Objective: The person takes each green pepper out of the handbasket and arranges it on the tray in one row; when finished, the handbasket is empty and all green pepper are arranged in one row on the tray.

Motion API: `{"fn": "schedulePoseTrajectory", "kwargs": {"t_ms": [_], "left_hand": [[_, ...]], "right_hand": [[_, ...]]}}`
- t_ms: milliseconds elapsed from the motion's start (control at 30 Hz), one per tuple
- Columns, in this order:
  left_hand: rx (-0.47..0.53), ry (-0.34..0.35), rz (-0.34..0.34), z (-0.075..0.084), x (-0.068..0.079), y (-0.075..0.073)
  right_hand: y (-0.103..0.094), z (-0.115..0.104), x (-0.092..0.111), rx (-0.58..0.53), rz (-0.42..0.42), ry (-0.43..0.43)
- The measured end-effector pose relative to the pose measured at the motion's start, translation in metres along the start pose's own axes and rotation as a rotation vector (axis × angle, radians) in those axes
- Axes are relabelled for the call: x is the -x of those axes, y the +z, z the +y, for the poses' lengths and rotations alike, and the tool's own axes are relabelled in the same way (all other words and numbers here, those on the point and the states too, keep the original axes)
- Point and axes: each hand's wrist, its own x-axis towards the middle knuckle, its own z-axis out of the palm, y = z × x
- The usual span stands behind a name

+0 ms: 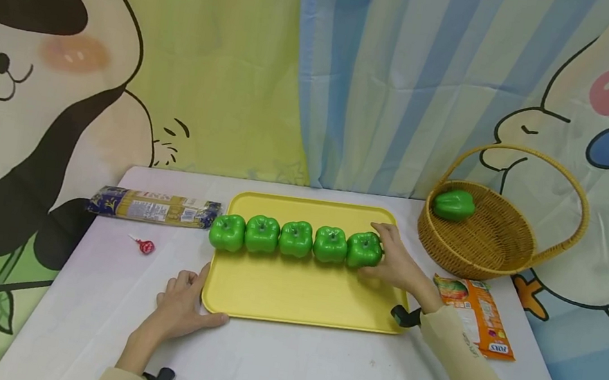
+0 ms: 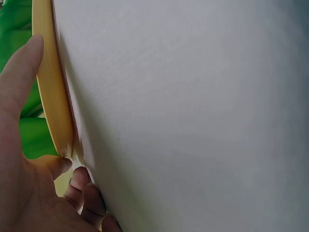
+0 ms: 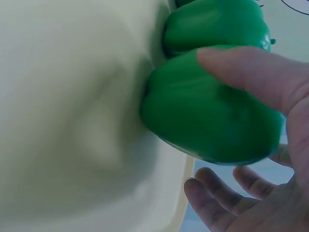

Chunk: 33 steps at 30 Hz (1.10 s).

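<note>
Several green bell peppers [image 1: 295, 239] stand side by side in a row across the yellow tray [image 1: 301, 293]. At the row's right end, my right hand [image 1: 396, 261] holds the last bell pepper [image 3: 212, 106], thumb on its near side and index finger reaching round the back. The other fingers of that hand spread below the pepper in the right wrist view. My left hand [image 1: 180, 305] grips the tray's near left corner. Its thumb lies on the front rim [image 2: 50, 87] and its index finger against the left side, the remaining fingers bent at the tabletop.
A wicker basket [image 1: 447, 255] with one green pepper [image 1: 454, 204] inside stands at the back right. An orange snack packet [image 1: 490, 326] lies below it. Left of the tray are a pack of noodles [image 1: 161, 209] and a red lollipop [image 1: 146, 247]. Printed curtains hang behind.
</note>
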Motion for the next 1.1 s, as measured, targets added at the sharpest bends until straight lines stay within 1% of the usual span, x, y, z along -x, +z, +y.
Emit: {"fn": "schedulePoseTrajectory", "kwargs": {"t_ms": [200, 333, 467, 533, 667, 733, 833, 933, 1100], "left_hand": [[0.008, 0.004, 0.001, 0.001, 0.0, 0.0], [0.004, 0.007, 0.005, 0.001, 0.001, -0.001], [0.002, 0.015, 0.011, 0.0, 0.002, -0.003], [0.005, 0.017, 0.012, 0.001, 0.002, -0.004], [0.005, 0.013, 0.012, 0.001, 0.002, -0.004], [0.004, 0.012, 0.013, 0.001, 0.002, -0.004], [0.004, 0.008, 0.012, 0.002, 0.002, -0.003], [0.01, 0.004, 0.007, 0.002, 0.002, -0.002], [0.013, -0.002, 0.001, 0.002, 0.002, 0.0]], "right_hand": [[-0.016, 0.0, 0.011, 0.013, 0.004, -0.035], [-0.034, -0.002, 0.018, 0.032, 0.02, -0.043], [-0.057, -0.003, 0.023, 0.044, 0.05, -0.046], [-0.069, -0.002, 0.025, 0.059, 0.073, -0.031], [-0.091, 0.001, 0.027, 0.029, 0.152, 0.01], [-0.101, 0.003, 0.027, -0.013, 0.197, 0.026], [-0.113, 0.009, 0.026, -0.07, 0.242, 0.05], [-0.121, 0.016, 0.024, -0.098, 0.261, 0.089], [-0.132, 0.028, 0.023, -0.1, 0.26, 0.189]]}}
